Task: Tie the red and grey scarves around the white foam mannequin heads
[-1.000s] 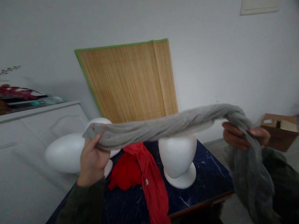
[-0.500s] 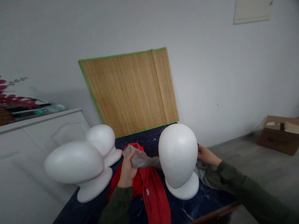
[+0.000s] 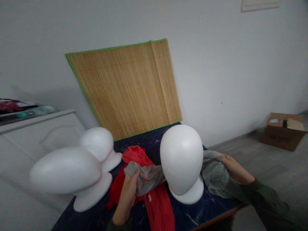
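Observation:
A sheer grey cloth [image 3: 146,179] runs behind a white foam mannequin head [image 3: 181,160], which stands upright on its round base. To the left of that head, my left hand [image 3: 130,189] is closed on one end of the cloth. On the other side, my right hand [image 3: 232,166] grips the cloth's right end, which hangs loosely near the table edge. The middle stretch of the cloth is hidden by the head. Beneath the left end lies a crumpled red garment [image 3: 160,205] with a small white tag.
Two more white foam heads [image 3: 67,170] stand at the left, one behind the other. A dark blue marbled table [image 3: 154,141] carries everything. Against the wall leans a bamboo mat [image 3: 127,89] with green edging. A white cabinet [image 3: 57,128] is at the left, a cardboard box [image 3: 284,131] on the floor at right.
My right hand has moved right, away from the head, bringing the grey cloth's right end out. My left hand has lowered slightly, with the cloth spread wider. The view has shifted a little.

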### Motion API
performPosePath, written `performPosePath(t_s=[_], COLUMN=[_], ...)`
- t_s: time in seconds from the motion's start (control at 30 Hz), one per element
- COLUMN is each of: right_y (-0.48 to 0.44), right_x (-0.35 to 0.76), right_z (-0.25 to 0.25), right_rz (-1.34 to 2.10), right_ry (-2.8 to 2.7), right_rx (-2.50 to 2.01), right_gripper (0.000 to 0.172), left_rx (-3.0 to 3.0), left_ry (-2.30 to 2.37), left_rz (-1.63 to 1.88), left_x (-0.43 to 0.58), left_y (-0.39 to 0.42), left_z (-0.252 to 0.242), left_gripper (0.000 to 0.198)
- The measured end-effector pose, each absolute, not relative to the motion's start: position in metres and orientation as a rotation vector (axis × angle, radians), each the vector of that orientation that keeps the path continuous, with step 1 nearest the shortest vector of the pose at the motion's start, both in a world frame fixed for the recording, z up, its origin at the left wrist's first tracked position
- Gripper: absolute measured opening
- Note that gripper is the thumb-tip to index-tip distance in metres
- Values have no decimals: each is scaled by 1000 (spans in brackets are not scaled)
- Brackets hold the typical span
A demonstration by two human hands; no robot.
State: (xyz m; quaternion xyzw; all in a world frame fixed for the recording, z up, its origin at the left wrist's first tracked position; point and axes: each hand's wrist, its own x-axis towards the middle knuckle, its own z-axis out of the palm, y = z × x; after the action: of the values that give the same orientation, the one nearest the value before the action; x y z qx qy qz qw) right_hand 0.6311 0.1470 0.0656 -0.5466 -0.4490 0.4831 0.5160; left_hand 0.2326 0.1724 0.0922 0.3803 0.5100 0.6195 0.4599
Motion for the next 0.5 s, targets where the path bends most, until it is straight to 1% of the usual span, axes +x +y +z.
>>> performPosePath(t_s=[0.07,0.1,0.2,0.27,0.33,0.43,0.5], right_y=[135,127,104,90,78,68,63], right_x=[632,633,631,626,617,599,587], right_z=[72,74,72,69,67,69,68], right_rz=[1492,1606,1803,1900,1955,1982,1997], right_ry=[-863,-786,-687,-680,-667,-650,-619], right_rx=[-1158,-1103,-933,-812,-748,-783,-862], right_gripper=[31,30,34,36,35,27,26], left_rx=[803,778,827,847,826,778,775], left_ry=[1106,1028,866,866,915,970,971], left_rz=[1453,1422,1441,1495,1532,1497,1469], left_x=[241,245,253,256,257,258,258], left_y=[165,160,149,144,141,134,130], left_z=[100,103,106,105,104,105,107], left_gripper=[38,40,51,59,66,71,73])
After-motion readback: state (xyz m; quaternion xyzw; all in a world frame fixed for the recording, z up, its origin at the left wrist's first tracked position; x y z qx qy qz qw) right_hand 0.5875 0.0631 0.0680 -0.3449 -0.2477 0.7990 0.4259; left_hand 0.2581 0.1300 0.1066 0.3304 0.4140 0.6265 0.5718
